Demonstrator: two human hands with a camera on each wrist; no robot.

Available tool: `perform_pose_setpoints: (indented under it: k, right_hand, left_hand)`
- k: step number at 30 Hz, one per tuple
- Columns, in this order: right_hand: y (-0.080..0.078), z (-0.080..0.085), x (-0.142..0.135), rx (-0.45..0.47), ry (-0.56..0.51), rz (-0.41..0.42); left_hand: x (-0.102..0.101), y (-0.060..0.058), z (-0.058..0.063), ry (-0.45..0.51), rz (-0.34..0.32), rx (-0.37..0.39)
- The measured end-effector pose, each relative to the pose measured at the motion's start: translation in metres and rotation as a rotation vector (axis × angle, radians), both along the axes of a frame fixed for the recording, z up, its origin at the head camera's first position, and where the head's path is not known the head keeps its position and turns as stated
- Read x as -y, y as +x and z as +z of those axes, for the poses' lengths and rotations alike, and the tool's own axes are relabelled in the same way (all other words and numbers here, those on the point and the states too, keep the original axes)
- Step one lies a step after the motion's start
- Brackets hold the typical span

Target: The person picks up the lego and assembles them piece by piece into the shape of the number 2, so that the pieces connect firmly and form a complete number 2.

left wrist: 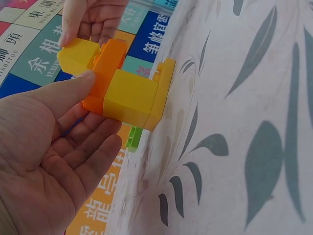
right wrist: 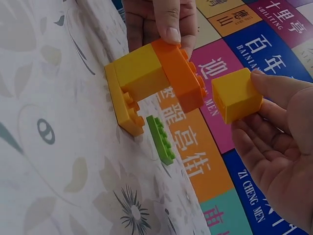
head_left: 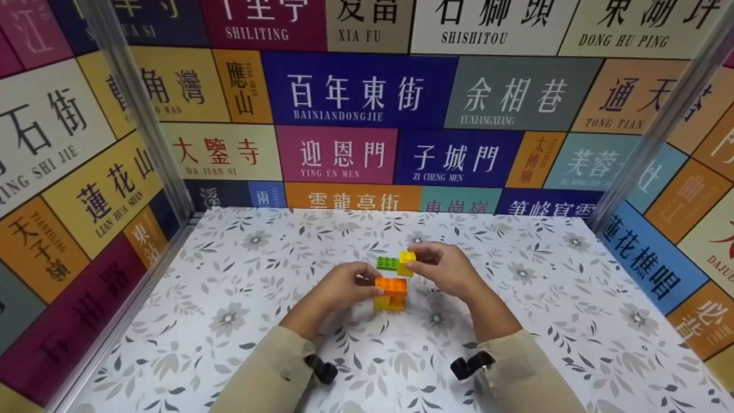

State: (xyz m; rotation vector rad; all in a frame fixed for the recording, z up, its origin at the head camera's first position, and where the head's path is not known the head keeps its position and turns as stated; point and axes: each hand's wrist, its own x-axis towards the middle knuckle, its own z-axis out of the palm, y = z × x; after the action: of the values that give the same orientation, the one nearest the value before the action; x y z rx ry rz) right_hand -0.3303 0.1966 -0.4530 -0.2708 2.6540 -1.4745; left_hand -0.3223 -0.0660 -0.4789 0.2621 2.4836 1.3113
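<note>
A small stack stands on the table: a flat yellow-orange brick (right wrist: 123,111) lies lowest, a taller yellow brick (right wrist: 140,70) sits on one end of it, and an orange brick (head_left: 391,285) tops it, jutting out sideways. My left hand (head_left: 343,285) pinches the orange brick, thumb on the near side in the left wrist view. Between the thumb and fingers of my right hand (head_left: 446,268) is a loose yellow block (right wrist: 237,96), held in the air beside the orange brick and apart from it in the right wrist view. Behind the stack lies a flat green brick (head_left: 387,263).
The table (head_left: 229,355) wears a white cloth printed with grey leaves and flowers. Panels (head_left: 367,92) with coloured sign lettering rise at the back and both sides, with metal posts (head_left: 143,115) at the corners. Dark bands sit at both wrists.
</note>
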Motion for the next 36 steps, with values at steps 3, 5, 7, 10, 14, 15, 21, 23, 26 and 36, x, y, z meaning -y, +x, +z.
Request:
perform_pose_setpoints:
  k: [3, 5, 7, 10, 14, 15, 21, 23, 26, 36]
  right_hand:
    - [0.0025, 0.0023, 0.0026, 0.001, -0.014, 0.037]
    - [0.0036, 0.0030, 0.0036, -0.004, -0.023, 0.058]
    - [0.0041, 0.0024, 0.0045, -0.005, -0.027, 0.073]
    - [0.0049, 0.0011, 0.0059, -0.002, -0.033, 0.090]
    - [0.0060, 0.0000, 0.0064, 0.011, -0.035, 0.109]
    - [0.0063, -0.0002, 0.0062, 0.011, -0.034, 0.113]
    - [0.0067, -0.0002, 0.0051, 0.002, -0.026, 0.138]
    - [0.0068, 0.0001, 0.0052, 0.000, -0.023, 0.147]
    - [0.0066, 0.0005, 0.0058, 0.004, -0.026, 0.155]
    - [0.0071, 0.0013, 0.0035, 0.009, -0.034, 0.185]
  left_hand:
    - [0.0013, -0.0009, -0.0003, 0.006, -0.011, -0.008]
    - [0.0018, -0.0011, 0.0000, 0.006, -0.014, -0.009]
    - [0.0020, -0.0014, 0.0001, 0.005, -0.015, -0.005]
    - [0.0018, -0.0014, 0.0009, 0.004, -0.010, 0.005]
    - [0.0009, -0.0008, 0.0016, 0.005, -0.003, 0.014]
    - [0.0007, -0.0007, 0.0015, 0.004, -0.002, 0.013]
    - [-0.0002, 0.0011, -0.0003, 0.011, -0.016, -0.061]
    - [-0.0002, 0.0015, -0.0007, 0.012, -0.016, -0.073]
    - [0.0004, 0.0017, -0.0009, 0.015, -0.005, -0.049]
    - [0.0005, 0.0017, -0.0002, 0.031, -0.004, -0.025]
